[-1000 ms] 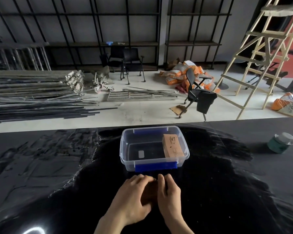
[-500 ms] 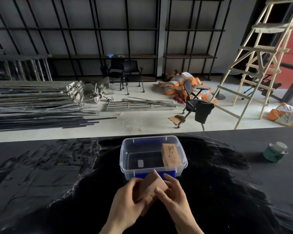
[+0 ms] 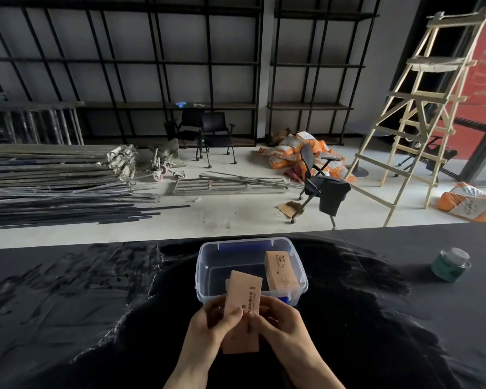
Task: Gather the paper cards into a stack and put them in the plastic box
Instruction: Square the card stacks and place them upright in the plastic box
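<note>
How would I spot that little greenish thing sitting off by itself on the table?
Start at the wide black table and find the clear plastic box at its middle. Look far right, near the table's back edge: the small round teal jar with a pale lid stands alone there, the only green, round object on the surface.

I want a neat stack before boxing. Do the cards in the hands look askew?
Yes. The paper cards held by the left hand and right hand are fanned, corners offset at the top. Nothing else stands out; the plastic box sits upright.
</note>
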Motion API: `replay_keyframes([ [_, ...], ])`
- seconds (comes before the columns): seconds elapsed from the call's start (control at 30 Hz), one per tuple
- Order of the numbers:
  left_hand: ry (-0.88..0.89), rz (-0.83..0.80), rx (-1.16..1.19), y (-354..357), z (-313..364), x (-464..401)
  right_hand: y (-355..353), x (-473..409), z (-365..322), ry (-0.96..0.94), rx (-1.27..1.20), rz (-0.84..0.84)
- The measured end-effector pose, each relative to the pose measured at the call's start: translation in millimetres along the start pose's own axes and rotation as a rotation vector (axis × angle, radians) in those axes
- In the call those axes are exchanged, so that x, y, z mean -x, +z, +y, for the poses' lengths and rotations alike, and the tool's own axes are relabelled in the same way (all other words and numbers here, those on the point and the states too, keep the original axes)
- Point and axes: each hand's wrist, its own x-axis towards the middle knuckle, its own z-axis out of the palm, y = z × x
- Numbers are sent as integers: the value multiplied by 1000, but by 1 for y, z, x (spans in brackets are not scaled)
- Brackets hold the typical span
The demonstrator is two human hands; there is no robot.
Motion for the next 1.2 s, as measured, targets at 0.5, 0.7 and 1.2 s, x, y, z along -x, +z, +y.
replay_keyframes([
  [0.5,44,224,93,4,39,-17,-18,-32,13,-310,1243,36],
  [0.7,64,253,51,15,51,-21,-19,-19,22,-326,1380,90],
  [1.2,-61,284,-103,37,38,-26,-38,25,5,-498,1104,243],
])
